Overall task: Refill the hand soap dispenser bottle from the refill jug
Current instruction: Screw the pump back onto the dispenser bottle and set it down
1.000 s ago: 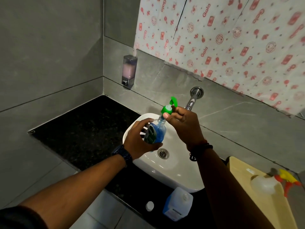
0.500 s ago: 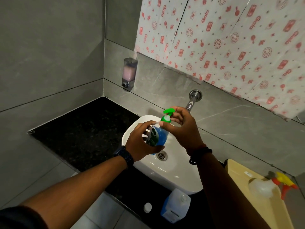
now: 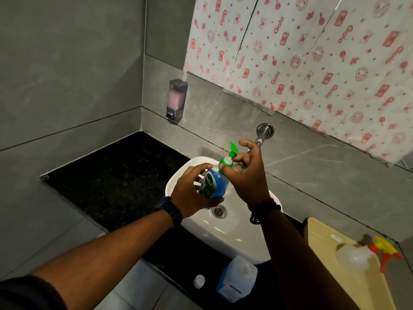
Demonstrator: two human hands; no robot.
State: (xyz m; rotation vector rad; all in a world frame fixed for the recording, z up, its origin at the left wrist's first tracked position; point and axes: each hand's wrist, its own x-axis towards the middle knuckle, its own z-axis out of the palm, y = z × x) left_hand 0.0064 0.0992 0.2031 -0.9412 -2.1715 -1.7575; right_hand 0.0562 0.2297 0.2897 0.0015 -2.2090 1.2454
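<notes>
Only the one head view to go on. The left hand (image 3: 192, 195) is wrapped round the body of the dispenser bottle (image 3: 213, 184), holding it tilted over the sink (image 3: 245, 249), just above the drain. The right hand (image 3: 248, 175) pinches the green pump head (image 3: 228, 159) at its collar.

What changed: over the last second the pump's nozzle swung round, from up-right to leftward, and now it points to about 12 o'clock. So the top is getting twisted. I honestly can't tell whether on or off, but the bottle looks well filled with blue, so my guess is it's being closed up.

The refill jug (image 3: 237, 279) stands at 6 o'clock of the sink, at the front edge of the black counter (image 3: 116, 175), with a white cap (image 3: 199, 281) just beside it at its 9 o'clock.

Room-wise, the tap (image 3: 262, 133) is right behind the right hand at 12 o'clock, pretty tight. Open counter stretches toward 9 o'clock. A yellow tray (image 3: 321, 238) with a spray bottle (image 3: 357, 258) crowds 4 o'clock.
</notes>
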